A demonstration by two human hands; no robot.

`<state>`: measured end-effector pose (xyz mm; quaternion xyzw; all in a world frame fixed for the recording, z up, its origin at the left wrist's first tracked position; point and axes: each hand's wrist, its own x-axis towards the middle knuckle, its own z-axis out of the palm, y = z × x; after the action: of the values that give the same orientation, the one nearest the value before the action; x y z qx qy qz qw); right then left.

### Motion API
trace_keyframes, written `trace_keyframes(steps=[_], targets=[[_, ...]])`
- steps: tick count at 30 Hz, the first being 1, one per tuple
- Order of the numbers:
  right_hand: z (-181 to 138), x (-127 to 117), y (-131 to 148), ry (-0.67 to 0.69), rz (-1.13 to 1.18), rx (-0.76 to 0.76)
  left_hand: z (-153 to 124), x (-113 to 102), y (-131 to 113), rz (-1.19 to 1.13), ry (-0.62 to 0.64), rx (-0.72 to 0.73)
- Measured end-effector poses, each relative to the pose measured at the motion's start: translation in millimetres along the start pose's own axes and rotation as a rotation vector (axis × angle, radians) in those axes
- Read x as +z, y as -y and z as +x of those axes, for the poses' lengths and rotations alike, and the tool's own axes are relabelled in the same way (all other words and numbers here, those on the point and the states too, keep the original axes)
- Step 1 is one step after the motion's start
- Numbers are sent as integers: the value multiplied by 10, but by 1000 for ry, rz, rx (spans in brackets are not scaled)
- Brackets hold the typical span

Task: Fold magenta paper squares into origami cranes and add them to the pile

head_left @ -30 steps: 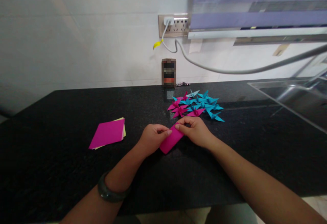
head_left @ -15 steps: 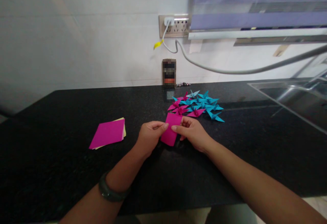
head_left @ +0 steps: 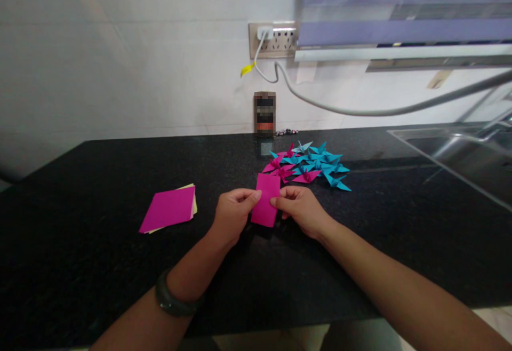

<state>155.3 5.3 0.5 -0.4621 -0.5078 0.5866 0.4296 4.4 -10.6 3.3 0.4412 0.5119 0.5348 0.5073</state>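
Observation:
A folded magenta paper (head_left: 266, 200) stands upright between my two hands over the black countertop (head_left: 100, 180). My left hand (head_left: 233, 213) pinches its left edge with thumb and fingers closed. My right hand (head_left: 302, 209) pinches the right edge the same way. Just behind the paper lies a pile of folded paper cranes (head_left: 310, 166), magenta on the left and teal on the right.
A stack of flat paper squares (head_left: 170, 208), magenta on top of pale yellow, lies to the left. A small box (head_left: 264, 113) stands against the wall under a socket strip (head_left: 274, 40) with a cable. A steel sink (head_left: 464, 151) sits at the right.
The folded magenta paper has turned from lying slanted and low to standing upright between my fingers. Both hands have moved slightly closer together.

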Motion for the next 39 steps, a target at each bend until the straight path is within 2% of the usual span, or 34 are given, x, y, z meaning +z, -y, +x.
trace_keyframes(steps=[6,12,15,17,20,21,23,26,28,32,39], targets=[[11,-12,16,-64,20,-15,33,-5,20,-72,-53,-30],[23,-14,-11,-96,88,-56,25,9,23,-23,27,-102],[47,-67,-29,-101,-83,-176,31,2,43,70,75,-100],[48,-114,-19,-116,-334,-347,41,-13,56,130,33,-5],[13,-166,37,-96,-771,-656,47,-44,44,287,-116,306],[-5,-172,61,-40,-891,-724,44,-54,30,360,-117,412],[-38,-169,101,62,-1060,-804,36,-66,0,512,-19,563],[-60,-147,131,144,-1209,-837,26,-66,-18,663,168,650],[-58,-140,132,157,-1261,-833,25,-63,-8,697,221,665],[-49,-146,120,152,-1297,-830,30,-69,18,741,226,701],[-38,-168,134,154,-1308,-843,21,-83,-6,1005,189,808]])
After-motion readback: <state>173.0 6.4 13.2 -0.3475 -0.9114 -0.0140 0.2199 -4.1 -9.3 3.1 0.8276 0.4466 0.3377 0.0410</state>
